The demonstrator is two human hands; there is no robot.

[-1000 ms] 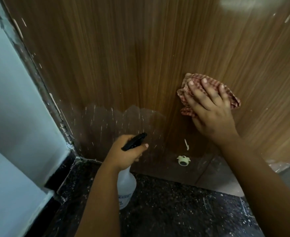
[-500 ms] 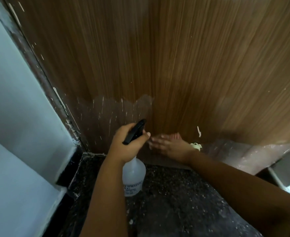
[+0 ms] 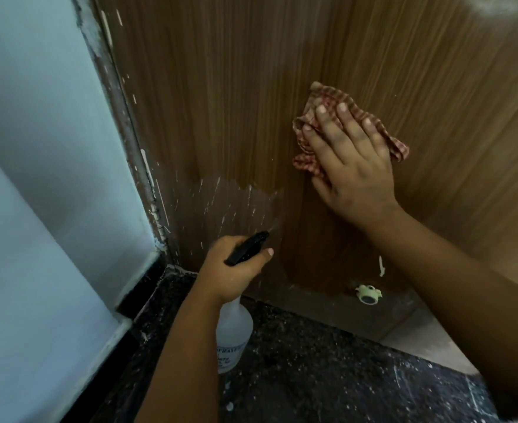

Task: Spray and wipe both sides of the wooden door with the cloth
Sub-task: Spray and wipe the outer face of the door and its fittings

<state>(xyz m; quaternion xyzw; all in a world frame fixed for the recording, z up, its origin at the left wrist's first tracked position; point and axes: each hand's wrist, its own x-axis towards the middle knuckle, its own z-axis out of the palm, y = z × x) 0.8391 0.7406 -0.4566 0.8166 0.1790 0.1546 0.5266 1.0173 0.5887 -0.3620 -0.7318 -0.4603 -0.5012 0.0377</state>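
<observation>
Two hands work at the door [image 3: 251, 87]. Right hand [image 3: 348, 161] lies flat, fingers spread and straight, pressing the cloth [image 3: 331, 99] against the wood; cloth edges show above and either side of the fingers. Left hand [image 3: 230, 267], lower and to its left, grips the bottle [image 3: 233, 334], nozzle toward the door, fine mist at the tip.

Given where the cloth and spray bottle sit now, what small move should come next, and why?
Probably slide the cloth down-left: the right hand presses it flat on the door above the area the spray bottle in the left hand is misting.
</observation>
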